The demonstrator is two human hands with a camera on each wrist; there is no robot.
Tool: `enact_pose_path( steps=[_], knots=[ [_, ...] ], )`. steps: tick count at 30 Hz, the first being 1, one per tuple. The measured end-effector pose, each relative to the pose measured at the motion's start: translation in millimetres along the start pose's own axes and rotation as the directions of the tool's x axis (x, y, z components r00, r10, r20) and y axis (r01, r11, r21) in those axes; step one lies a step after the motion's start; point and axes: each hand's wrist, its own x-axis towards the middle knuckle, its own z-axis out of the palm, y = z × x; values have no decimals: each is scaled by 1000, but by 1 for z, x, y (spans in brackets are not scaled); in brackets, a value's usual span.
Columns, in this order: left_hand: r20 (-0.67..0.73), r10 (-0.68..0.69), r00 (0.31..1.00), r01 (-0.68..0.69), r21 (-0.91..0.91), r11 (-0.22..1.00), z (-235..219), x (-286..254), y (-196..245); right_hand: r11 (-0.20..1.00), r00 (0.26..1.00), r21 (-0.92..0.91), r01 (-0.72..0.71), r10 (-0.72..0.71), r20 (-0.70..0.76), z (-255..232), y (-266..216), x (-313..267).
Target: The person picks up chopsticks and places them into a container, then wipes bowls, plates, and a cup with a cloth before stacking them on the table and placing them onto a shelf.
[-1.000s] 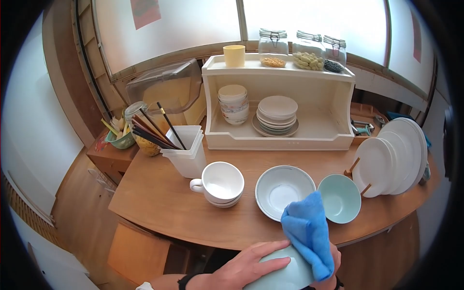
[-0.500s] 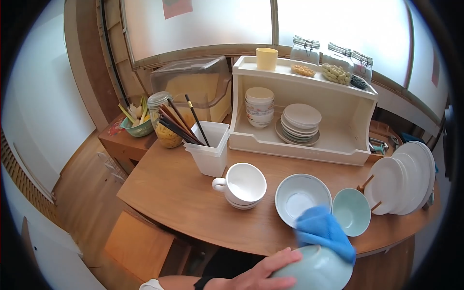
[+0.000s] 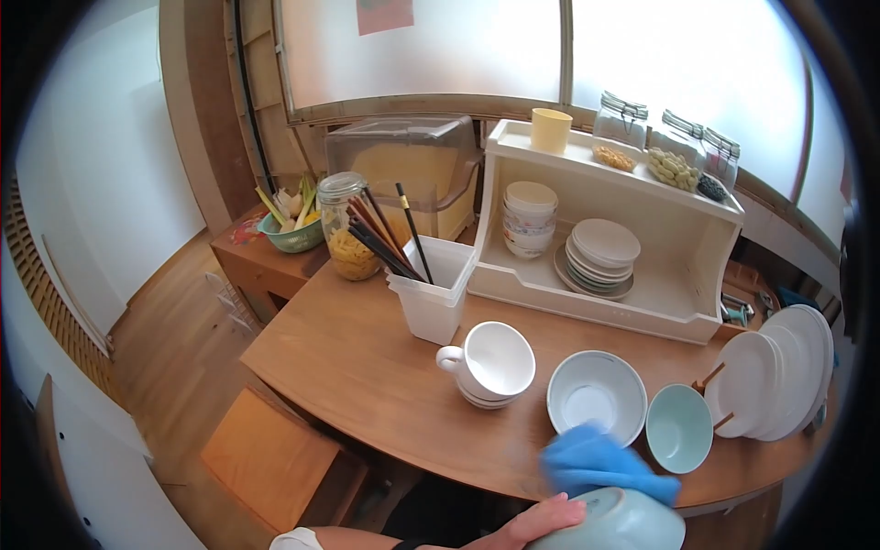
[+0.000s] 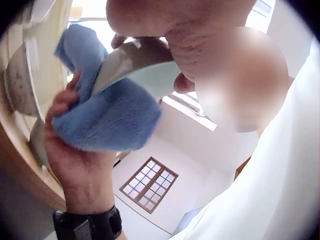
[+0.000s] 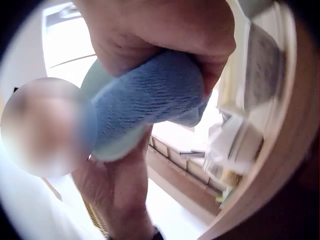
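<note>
A pale green bowl point(image 3: 623, 524) is tilted at the bottom of the head view, its underside turned up. My left hand point(image 3: 545, 521) grips it by the side, with the fingers over its outside and the thumb at the rim. A blue cloth point(image 3: 600, 463) is wrapped over the bowl's far edge, partly blurred. In the left wrist view my right hand point(image 4: 80, 160) holds this cloth around the rim; the head view hides that hand behind the bowl. Beyond the cloth stand a white bowl point(image 3: 596, 394) and another pale green bowl point(image 3: 679, 431) on the table.
Stacked white cups point(image 3: 495, 365) and a white holder with chopsticks point(image 3: 431, 302) stand on the wooden table point(image 3: 367, 367). White plates point(image 3: 742, 385) lean in a rack at right. A cream shelf point(image 3: 596, 316) holds bowls and small plates, with jars point(image 3: 674, 156) on top.
The head view has swung left, so the tabletop things sit further right and lower. The cloth has shifted over the bowl's far edge, and the bowl has tipped, showing more of its base.
</note>
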Motion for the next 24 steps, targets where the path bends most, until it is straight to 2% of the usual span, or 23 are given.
enact_pose_path(
  steps=[1,3,7,15,16,18,22,24],
  knots=[
    [81,126,989,-133,84,988,-11,3,10,1000,1000,14,-2,2,-1,3,1,3],
    [267,337,903,-397,215,892,-28,21,39,999,1000,43,-11,11,0,8,2,9],
    [210,414,886,-444,119,888,-24,24,35,995,1000,97,-18,19,-10,18,4,18],
    [15,337,941,-334,165,928,-14,7,21,974,998,222,-45,51,-23,42,12,36],
    [7,333,943,-329,176,928,-18,9,24,969,998,239,-55,62,-21,46,14,38],
    [182,357,916,-383,136,914,-27,17,34,959,996,270,-81,90,-20,53,17,39],
    [170,414,894,-434,109,894,-22,13,28,937,990,326,-123,140,-29,64,20,38],
    [45,419,907,-419,-9,908,-16,6,18,929,987,344,-137,158,-35,67,20,40]
  ],
)
